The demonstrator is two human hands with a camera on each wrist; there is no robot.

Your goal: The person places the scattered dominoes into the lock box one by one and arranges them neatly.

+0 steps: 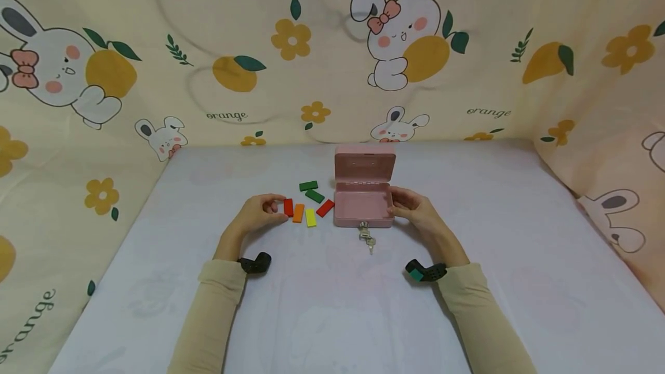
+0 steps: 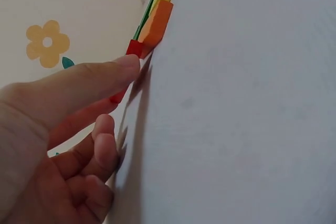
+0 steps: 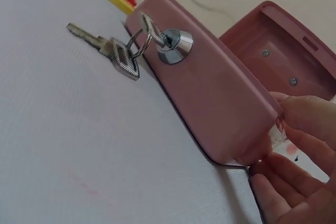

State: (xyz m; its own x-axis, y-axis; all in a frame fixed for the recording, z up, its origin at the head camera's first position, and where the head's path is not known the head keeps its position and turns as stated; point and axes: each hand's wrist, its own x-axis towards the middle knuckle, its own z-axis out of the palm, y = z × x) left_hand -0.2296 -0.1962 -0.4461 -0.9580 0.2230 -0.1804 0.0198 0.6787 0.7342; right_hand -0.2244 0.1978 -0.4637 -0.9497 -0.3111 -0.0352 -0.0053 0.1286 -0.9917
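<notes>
My left hand [image 1: 258, 213] pinches a small red block [image 1: 288, 208] by its ends between thumb and fingers, low over the table. An orange block [image 1: 298, 213] and a yellow block [image 1: 310, 217] lie just right of it. A second red block [image 1: 325, 208] sits close to a pink lockable metal box [image 1: 348, 222]. Behind these lie two green blocks [image 1: 308, 186]. The box's lid [image 1: 365, 167] is raised, and its inside looks bare. At the box's right wall, my right hand [image 1: 419, 211] grips the side, thumb at the rim. Keys [image 3: 126, 59] hang from the front lock [image 3: 178, 45].
A white cloth [image 1: 322, 305] covers the table. Behind it and along both sides hangs a cream curtain [image 1: 327, 85] printed with rabbits and oranges. Black wrist cameras [image 1: 256, 263] sit on both wrists.
</notes>
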